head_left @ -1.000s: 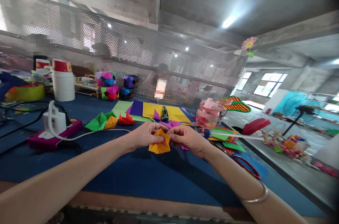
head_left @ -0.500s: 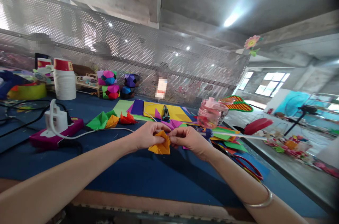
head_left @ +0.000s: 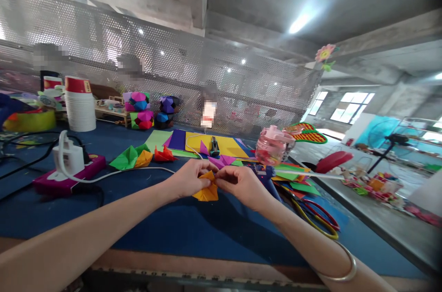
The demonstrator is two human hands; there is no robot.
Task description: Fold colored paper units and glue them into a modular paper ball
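Between my two hands, above the blue table, is a folded orange origami piece. My left hand grips it from the left, thumb pressed on its front face. My right hand pinches its upper right edge with thumb and fingertips. Just beyond my hands lies a purple folded paper piece. To the left sit a green folded piece, an orange-yellow one and a red one. A stapler rests on yellow paper.
Red-and-yellow-handled scissors and a glue gun lie right of my hands. A pink jar stands behind them. Leftward are a purple power strip, a white cable and stacked paper cups. Paper balls sit at the back.
My right hand has turned slightly inward, covering more of the orange origami piece's right edge. The whole view has shifted a little, and more of the scissors and glue gun shows.
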